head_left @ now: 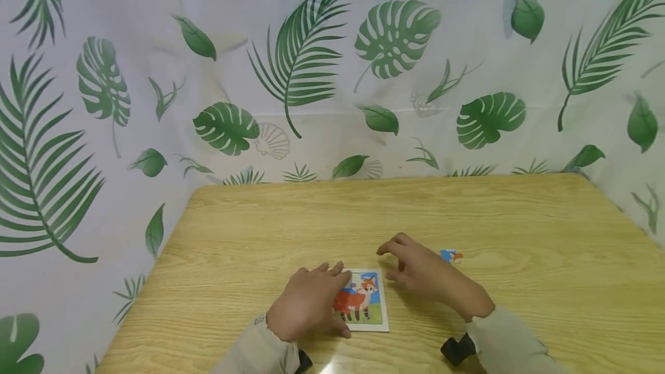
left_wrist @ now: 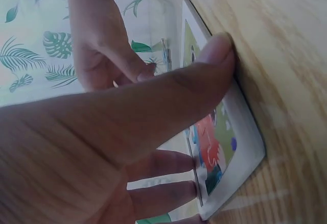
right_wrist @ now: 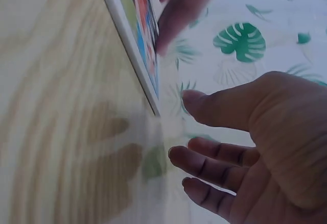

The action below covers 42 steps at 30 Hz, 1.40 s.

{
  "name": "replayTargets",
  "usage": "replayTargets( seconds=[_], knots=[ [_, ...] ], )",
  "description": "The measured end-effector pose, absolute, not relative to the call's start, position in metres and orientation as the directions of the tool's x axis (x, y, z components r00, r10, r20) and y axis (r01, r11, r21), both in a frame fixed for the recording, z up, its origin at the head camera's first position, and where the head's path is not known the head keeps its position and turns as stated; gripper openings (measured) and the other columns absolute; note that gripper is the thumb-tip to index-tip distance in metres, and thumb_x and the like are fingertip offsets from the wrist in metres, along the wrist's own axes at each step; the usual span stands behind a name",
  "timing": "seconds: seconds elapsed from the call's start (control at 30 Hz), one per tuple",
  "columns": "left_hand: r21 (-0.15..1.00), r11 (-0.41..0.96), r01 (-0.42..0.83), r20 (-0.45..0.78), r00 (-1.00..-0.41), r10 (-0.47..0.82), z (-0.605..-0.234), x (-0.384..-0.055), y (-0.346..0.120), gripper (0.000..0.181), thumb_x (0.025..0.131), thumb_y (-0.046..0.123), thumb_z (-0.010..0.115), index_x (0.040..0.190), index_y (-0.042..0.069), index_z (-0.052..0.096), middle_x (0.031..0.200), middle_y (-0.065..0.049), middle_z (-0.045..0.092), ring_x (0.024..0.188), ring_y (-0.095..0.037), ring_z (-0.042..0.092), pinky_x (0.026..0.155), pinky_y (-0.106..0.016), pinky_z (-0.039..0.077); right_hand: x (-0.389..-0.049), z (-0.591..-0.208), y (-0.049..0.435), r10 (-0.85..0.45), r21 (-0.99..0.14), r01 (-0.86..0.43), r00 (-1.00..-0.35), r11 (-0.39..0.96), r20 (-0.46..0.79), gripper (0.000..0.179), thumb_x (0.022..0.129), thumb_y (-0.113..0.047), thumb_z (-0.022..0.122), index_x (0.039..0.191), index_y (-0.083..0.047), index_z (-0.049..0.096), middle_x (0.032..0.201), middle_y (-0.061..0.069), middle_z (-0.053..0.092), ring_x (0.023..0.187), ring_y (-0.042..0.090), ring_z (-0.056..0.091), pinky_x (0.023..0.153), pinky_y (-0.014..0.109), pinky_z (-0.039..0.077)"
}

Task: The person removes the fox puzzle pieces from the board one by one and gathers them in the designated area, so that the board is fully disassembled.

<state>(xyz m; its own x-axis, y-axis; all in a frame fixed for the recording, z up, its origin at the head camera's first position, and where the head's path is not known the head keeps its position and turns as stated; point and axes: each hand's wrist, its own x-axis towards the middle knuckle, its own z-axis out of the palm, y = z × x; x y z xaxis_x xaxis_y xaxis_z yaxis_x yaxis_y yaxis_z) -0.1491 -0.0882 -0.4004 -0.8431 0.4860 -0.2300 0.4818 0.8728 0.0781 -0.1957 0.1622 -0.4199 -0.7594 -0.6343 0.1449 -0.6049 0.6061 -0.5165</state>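
A small square jigsaw puzzle point(head_left: 371, 316) in a white frame lies on the table, its picture an orange deer-like animal on blue and green. Bare pale board shows in its upper part. My left hand point(head_left: 312, 299) holds it across the left side, thumb on the near edge and fingertips toward the far edge. Just right of the frame, my right hand point(head_left: 415, 267) hovers with bent, parted fingers; nothing shows between them in the right wrist view, where its fingers point(right_wrist: 209, 168) hang apart from the thumb. Blue and orange loose puzzle pieces point(head_left: 451, 256) lie beyond the right forearm.
The wood-grain table point(head_left: 249, 229) reaches back to a white leaf-print cloth point(head_left: 322, 91) hanging behind and at the sides. Dark bands point(head_left: 458, 350) sit at both wrists, next to the light sleeves.
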Motion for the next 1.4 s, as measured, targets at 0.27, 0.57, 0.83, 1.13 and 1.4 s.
replayTargets(
  seconds=[0.27, 0.57, 0.83, 1.13, 1.4],
  knots=[
    [0.074, 0.868, 0.490, -0.205, -0.845, 0.494, -0.402, -0.148, -0.088, 0.100, 0.068, 0.065, 0.089, 0.150, 0.019, 0.055, 0.155, -0.003, 0.051, 0.139, -0.028, 0.052, 0.101, -0.054, 0.050, -0.196, -0.424, 0.133, -0.706, -0.573, -0.603, -0.706, 0.555, 0.060, 0.012, 0.098, -0.010, 0.072, 0.110, -0.008, 0.072, 0.096, -0.002, 0.060, 0.073, 0.006, 0.051, 0.065, 0.026, 0.048],
    [0.070, 0.872, 0.484, -0.224, -0.845, 0.486, -0.400, -0.149, -0.089, 0.103, 0.068, 0.067, 0.088, 0.153, 0.019, 0.053, 0.157, -0.002, 0.049, 0.140, -0.028, 0.051, 0.102, -0.053, 0.050, -0.194, -0.430, 0.127, -0.708, -0.541, -0.622, -0.703, 0.566, 0.069, 0.012, 0.096, -0.013, 0.074, 0.108, -0.014, 0.072, 0.095, -0.004, 0.056, 0.074, 0.007, 0.050, 0.066, 0.025, 0.047],
    [0.066, 0.863, 0.501, -0.197, -0.841, 0.504, -0.401, -0.148, -0.090, 0.099, 0.067, 0.066, 0.088, 0.149, 0.020, 0.056, 0.156, -0.003, 0.050, 0.138, -0.029, 0.053, 0.100, -0.055, 0.051, -0.188, -0.432, 0.121, -0.702, -0.455, -0.651, -0.708, 0.608, 0.075, 0.009, 0.098, -0.013, 0.073, 0.102, -0.018, 0.066, 0.094, -0.005, 0.049, 0.072, 0.007, 0.049, 0.063, 0.025, 0.046],
    [0.063, 0.867, 0.495, -0.195, -0.845, 0.497, -0.402, -0.149, -0.089, 0.099, 0.067, 0.066, 0.088, 0.149, 0.020, 0.056, 0.155, -0.003, 0.050, 0.139, -0.028, 0.052, 0.099, -0.054, 0.052, -0.185, -0.432, 0.116, -0.718, -0.455, -0.663, -0.692, 0.594, 0.070, 0.010, 0.100, -0.005, 0.066, 0.100, -0.012, 0.060, 0.094, -0.005, 0.048, 0.074, 0.008, 0.048, 0.067, 0.026, 0.048],
    [0.079, 0.869, 0.488, -0.214, -0.843, 0.493, -0.402, -0.149, -0.089, 0.099, 0.068, 0.066, 0.088, 0.150, 0.021, 0.055, 0.156, -0.002, 0.049, 0.140, -0.029, 0.051, 0.100, -0.053, 0.052, -0.188, -0.431, 0.118, -0.735, -0.502, -0.651, -0.676, 0.570, 0.043, 0.013, 0.100, -0.005, 0.066, 0.103, -0.015, 0.060, 0.095, -0.004, 0.049, 0.075, 0.008, 0.049, 0.066, 0.026, 0.048]
  ],
)
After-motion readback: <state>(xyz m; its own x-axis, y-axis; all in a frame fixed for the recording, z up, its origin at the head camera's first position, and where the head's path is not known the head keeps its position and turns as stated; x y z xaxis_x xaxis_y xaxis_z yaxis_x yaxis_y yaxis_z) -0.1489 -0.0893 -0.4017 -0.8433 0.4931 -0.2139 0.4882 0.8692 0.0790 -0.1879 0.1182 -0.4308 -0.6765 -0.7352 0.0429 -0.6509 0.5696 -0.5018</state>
